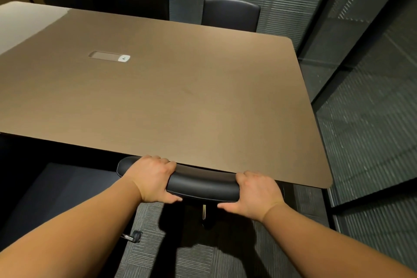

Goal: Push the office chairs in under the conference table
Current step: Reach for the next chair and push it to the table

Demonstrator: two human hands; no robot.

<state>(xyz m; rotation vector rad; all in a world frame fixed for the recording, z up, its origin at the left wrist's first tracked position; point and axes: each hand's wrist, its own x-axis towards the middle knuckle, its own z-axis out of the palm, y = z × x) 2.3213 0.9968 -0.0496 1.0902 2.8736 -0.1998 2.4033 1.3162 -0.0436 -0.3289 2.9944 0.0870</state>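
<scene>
At the conference table (pixel 180 88) edge, left hand (pixel 151 178) and right hand (pixel 257 194), each grip curled round the chair backrest (pixel 203 181).

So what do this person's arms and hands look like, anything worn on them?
Both forearms are bare as far as the picture shows: no sleeves in view. The left hand and the right hand wear no gloves, and no watch, ring or bracelet shows on them.
</scene>
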